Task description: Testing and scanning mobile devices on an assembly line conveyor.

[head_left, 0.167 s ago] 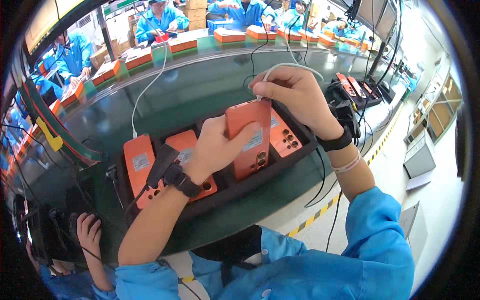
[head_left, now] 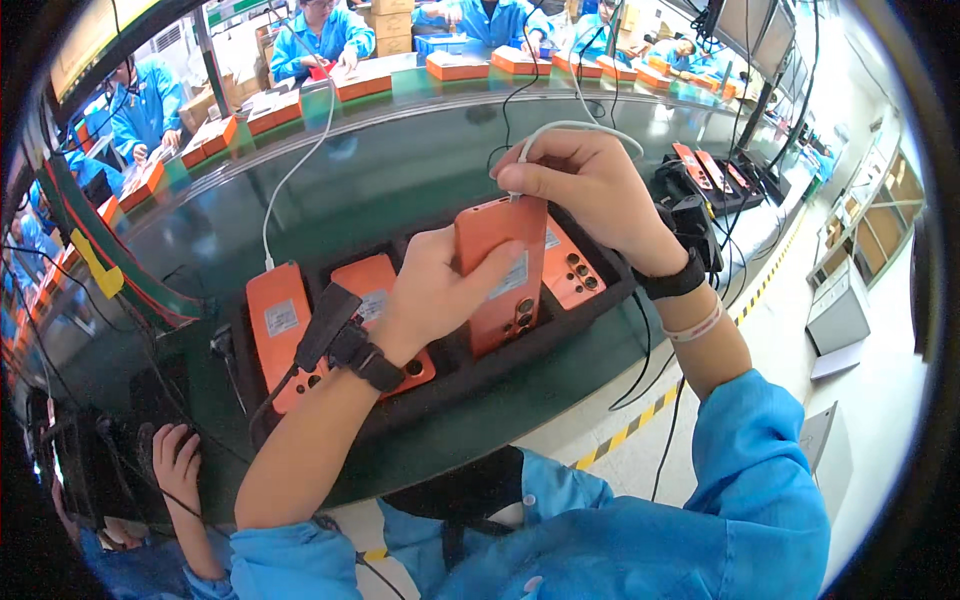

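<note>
An orange phone point(head_left: 510, 270) is tilted up in my left hand point(head_left: 435, 295), thumb across its labelled back, camera end down over the black tray point(head_left: 470, 375). My right hand point(head_left: 590, 185) pinches the plug of a white cable point(head_left: 577, 124) at the phone's upper edge; whether the plug is fully seated cannot be made out. Left of my hands, one orange phone point(head_left: 280, 330) lies in the tray with a white cable point(head_left: 285, 190) at its top end. Another orange phone point(head_left: 367, 280) sits partly under my left wrist. A further orange phone point(head_left: 575, 275) rests in the right compartment.
Beyond the green bench point(head_left: 380, 195), several co-workers in blue sit along a row of orange boxes point(head_left: 458, 66). A second tray with orange phones point(head_left: 693, 166) stands at the far right. Black cables point(head_left: 645, 350) hang by the bench edge. Another person's hand point(head_left: 177, 465) is at lower left.
Very little differs: my hands and the held phone keep nearly the same pose, shifted slightly in the picture. Co-workers' hands across the bench have moved a little.
</note>
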The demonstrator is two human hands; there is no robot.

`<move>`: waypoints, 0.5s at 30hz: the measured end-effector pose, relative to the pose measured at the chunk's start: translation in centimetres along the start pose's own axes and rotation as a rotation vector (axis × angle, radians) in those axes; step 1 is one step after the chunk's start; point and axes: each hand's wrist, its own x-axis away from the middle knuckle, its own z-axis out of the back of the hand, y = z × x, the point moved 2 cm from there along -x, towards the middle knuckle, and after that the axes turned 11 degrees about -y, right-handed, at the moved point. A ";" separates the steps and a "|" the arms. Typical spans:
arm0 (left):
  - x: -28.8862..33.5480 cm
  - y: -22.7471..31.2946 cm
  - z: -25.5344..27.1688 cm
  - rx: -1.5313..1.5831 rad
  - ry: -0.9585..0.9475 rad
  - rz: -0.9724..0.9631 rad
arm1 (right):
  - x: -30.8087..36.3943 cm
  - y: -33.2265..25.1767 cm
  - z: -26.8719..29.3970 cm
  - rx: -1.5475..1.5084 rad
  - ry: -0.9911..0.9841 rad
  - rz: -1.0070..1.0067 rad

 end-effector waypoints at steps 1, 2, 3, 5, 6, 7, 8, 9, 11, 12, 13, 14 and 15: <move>0.0 -0.1 0.0 -0.012 -0.002 0.000 | -0.1 0.0 0.0 0.000 -0.012 0.014; 0.0 -0.1 0.0 -0.023 0.004 -0.005 | -0.1 -0.1 -0.1 0.012 -0.024 0.028; 0.0 -0.2 0.0 -0.025 -0.001 0.002 | -0.2 -0.2 -0.1 0.023 -0.037 0.043; -0.1 -0.2 -0.1 -0.027 -0.007 -0.005 | -0.3 -0.4 0.0 0.063 -0.033 0.047; -0.2 -0.1 -0.1 -0.025 0.008 -0.012 | -0.4 -0.5 0.1 0.114 -0.003 0.032; -0.2 0.1 -0.2 -0.034 -0.001 -0.010 | -0.4 -0.7 0.0 0.101 -0.031 0.053; -0.1 0.3 -0.2 -0.045 -0.010 -0.007 | -0.4 -0.7 -0.1 0.086 -0.024 0.036; -0.2 0.4 -0.4 -0.050 -0.005 -0.003 | -0.3 -0.7 0.0 0.068 -0.021 0.001; -0.5 0.4 -0.7 -0.025 0.012 0.053 | 0.0 -0.8 0.4 0.141 -0.035 -0.015; -0.5 0.6 -0.9 -0.033 0.021 -0.024 | 0.2 -0.9 0.6 0.214 -0.053 -0.043; -0.6 0.6 -1.1 -0.066 0.019 -0.038 | 0.2 -0.9 0.8 0.222 -0.040 0.043; -0.6 0.8 -1.2 -0.124 0.028 -0.093 | 0.5 -1.0 1.4 0.231 -0.058 -0.025; -0.9 0.7 -1.3 -0.160 -0.024 0.020 | 0.3 -0.9 1.6 0.309 -0.030 0.022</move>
